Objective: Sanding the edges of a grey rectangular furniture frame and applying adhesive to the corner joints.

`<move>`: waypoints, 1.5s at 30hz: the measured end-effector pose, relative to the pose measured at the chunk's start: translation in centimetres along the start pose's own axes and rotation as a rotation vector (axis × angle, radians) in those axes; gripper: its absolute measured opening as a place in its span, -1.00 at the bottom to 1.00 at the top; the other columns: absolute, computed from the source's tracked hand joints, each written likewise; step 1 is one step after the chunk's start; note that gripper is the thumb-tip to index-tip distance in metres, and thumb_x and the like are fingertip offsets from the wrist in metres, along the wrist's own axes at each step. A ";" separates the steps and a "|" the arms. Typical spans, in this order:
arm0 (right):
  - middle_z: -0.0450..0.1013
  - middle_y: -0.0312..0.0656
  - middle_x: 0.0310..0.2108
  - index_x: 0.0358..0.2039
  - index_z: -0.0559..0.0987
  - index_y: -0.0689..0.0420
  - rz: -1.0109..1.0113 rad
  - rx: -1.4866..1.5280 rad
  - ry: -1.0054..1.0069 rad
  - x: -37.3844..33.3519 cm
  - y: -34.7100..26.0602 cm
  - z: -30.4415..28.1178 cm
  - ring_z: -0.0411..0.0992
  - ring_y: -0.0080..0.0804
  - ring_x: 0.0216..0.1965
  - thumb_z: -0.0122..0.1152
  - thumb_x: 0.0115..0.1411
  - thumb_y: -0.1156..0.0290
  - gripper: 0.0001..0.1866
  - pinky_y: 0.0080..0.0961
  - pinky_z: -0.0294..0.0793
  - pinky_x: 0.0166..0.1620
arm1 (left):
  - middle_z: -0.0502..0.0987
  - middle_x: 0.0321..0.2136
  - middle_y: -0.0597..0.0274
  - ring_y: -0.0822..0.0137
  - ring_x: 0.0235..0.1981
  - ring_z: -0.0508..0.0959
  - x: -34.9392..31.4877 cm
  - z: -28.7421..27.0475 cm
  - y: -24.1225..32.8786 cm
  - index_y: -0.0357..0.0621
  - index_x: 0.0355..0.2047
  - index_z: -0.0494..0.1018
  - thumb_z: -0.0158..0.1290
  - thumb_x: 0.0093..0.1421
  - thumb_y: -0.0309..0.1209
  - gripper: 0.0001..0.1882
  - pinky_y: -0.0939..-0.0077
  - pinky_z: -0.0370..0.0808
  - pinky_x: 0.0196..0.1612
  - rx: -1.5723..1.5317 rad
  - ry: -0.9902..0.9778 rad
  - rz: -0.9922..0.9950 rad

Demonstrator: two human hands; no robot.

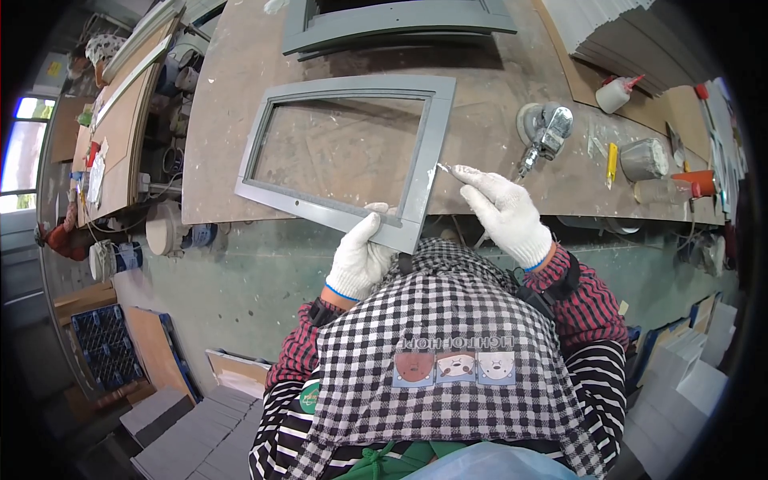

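A grey rectangular frame [442, 136] with an open middle lies tilted on the worktable, its near right corner sticking out past the front edge. My left hand [362, 258], in a white knit glove, grips that near edge with the thumb on top and the fingers underneath. My gloved right hand [508, 214] is just right of the frame's right side, its fingers stretched toward it and the thumb apart. At its fingertips is a small whitish smear or bit, too small to name. White marks show on the frame's right side.
Farther back on the worktable [232, 152] lie more grey frames [400, 30]. On the right are a hand-held sander [548, 132], a yellow utility knife [612, 166], a can [642, 160], a white squeeze bottle [614, 94] and an orange cup [696, 182]. Stacked grey panels [200, 436] stand at lower left.
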State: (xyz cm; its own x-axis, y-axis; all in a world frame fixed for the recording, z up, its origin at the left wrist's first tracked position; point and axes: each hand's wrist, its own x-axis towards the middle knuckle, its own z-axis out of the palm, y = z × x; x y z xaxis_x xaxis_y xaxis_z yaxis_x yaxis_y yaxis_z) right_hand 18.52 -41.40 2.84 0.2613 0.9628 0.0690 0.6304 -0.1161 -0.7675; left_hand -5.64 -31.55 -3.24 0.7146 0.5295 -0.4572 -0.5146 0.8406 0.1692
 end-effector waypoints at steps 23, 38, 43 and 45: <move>0.58 -0.17 -0.35 -0.17 0.61 0.12 0.269 0.255 0.163 -2.7 4.2 -5.6 0.57 -0.34 -0.34 0.20 0.28 0.26 -0.77 -0.44 0.56 -0.21 | 0.59 -0.19 0.17 0.25 -0.14 0.63 0.2 -7.1 0.4 -0.15 -0.10 0.44 0.06 0.37 -0.38 -0.83 0.22 0.63 0.01 0.178 0.177 -0.030; 0.52 -0.01 0.06 0.13 0.54 0.00 1.006 -0.811 0.710 -0.5 21.6 -27.1 0.48 -0.05 0.11 0.06 0.29 0.04 -0.52 -0.11 0.44 0.13 | 0.57 -0.14 0.13 0.19 -0.08 0.58 -0.2 -9.3 0.0 -0.19 -0.13 0.46 0.09 0.35 -0.33 -0.80 0.16 0.56 0.02 0.299 0.328 0.013; 0.52 -0.02 0.05 0.12 0.54 -0.07 0.985 -1.119 0.533 -0.2 24.0 -27.6 0.49 -0.03 0.07 0.07 0.28 0.11 -0.56 -0.11 0.43 0.11 | 0.56 -0.06 0.10 0.12 -0.02 0.55 -0.1 -6.2 -0.1 -0.19 0.08 0.42 0.12 0.30 -0.39 -0.64 0.16 0.51 0.06 0.360 0.571 0.043; 0.46 0.00 0.10 0.08 0.56 0.04 0.449 -1.324 0.781 -1.1 24.6 -26.1 0.43 -0.03 0.10 0.05 0.30 0.13 -0.57 -0.13 0.40 0.15 | 0.58 -0.03 0.02 0.18 0.01 0.59 -1.4 -5.3 0.5 -0.32 0.13 0.37 0.11 0.14 -0.71 -0.50 0.40 0.48 0.10 1.704 0.131 0.331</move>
State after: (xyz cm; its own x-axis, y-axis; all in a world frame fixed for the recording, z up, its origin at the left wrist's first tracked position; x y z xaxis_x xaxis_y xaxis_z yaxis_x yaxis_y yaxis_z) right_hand 52.79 -51.69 0.55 0.6215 0.4877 0.6131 0.4548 -0.8618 0.2244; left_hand -9.38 -32.47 -7.15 0.6071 0.7496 -0.2636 0.4764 -0.0778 0.8758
